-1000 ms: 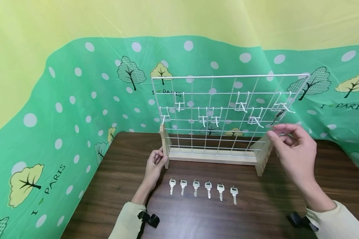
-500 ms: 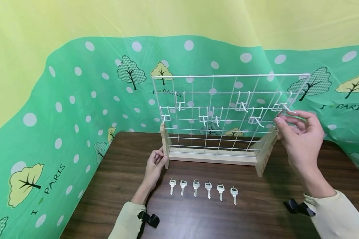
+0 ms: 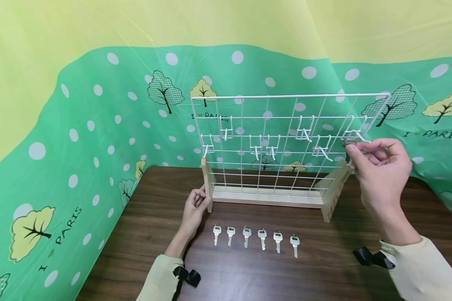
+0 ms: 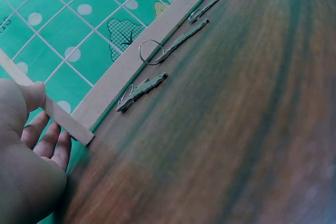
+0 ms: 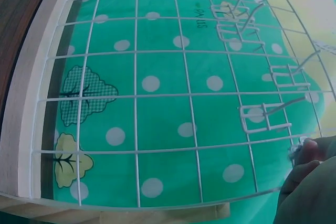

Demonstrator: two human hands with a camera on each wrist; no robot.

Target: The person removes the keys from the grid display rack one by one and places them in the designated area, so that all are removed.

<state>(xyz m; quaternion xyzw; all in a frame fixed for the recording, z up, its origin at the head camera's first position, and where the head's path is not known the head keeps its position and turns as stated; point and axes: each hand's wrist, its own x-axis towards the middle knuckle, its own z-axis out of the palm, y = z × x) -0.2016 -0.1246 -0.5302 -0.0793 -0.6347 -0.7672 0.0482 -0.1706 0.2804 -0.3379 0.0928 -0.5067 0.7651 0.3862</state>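
A white wire grid rack (image 3: 271, 97) on a wooden stand carries several white hooks. My right hand (image 3: 384, 179) is at its right end, pinching a key (image 3: 348, 158) between thumb and fingertips. The key is right under the far-right hook (image 3: 358, 134); fingers hide part of it, and I cannot tell whether its ring is on the hook. On the other side, my left hand (image 3: 193, 211) grips the left wooden leg (image 3: 208, 184), thumb in front and fingers behind, as the left wrist view shows (image 4: 68, 124). Several keys with rings, among them one key (image 3: 246, 236), lie in a row before the rack.
The rack stands on a dark wood-grain table (image 3: 248, 276). Behind and left hangs a green and yellow printed cloth (image 3: 98, 146). Other hooks, such as a lower hook (image 3: 321, 152), jut forward from the grid. The right wooden leg (image 3: 333, 196) is beneath my right hand.
My right hand has risen and shifted right with the key, up to the far-right hook. The key, slanted before, now points downward. My left hand stays on the leg.
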